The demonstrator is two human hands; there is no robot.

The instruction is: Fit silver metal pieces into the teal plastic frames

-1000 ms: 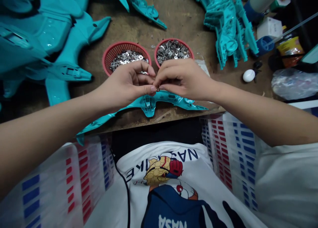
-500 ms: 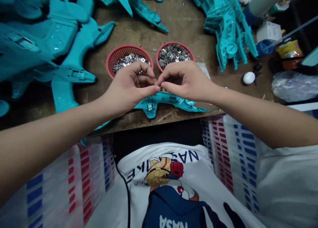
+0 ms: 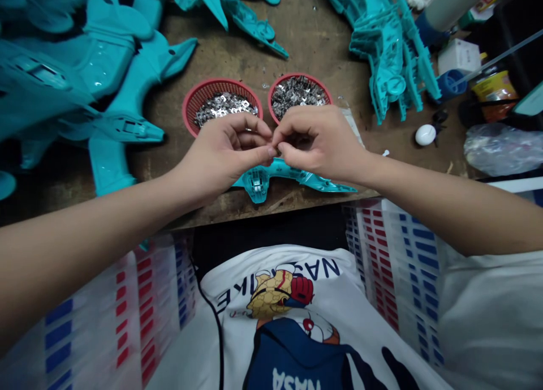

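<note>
Near the tabletop (image 3: 318, 36) edge | left hand (image 3: 224, 146) and right hand (image 3: 324, 141) pinching a tiny, mostly hidden part (image 3: 278, 151) over turquoise piece (image 3: 257, 190) | open wood beyond red baskets (image 3: 223, 80)

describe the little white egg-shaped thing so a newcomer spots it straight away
On the brown wooden table, find the stack of turquoise plastic parts at the right. Between its near end and the crumpled clear plastic bag sits the white egg-shaped thing, smooth and rounded, unlike the boxy white carton farther back.
</note>
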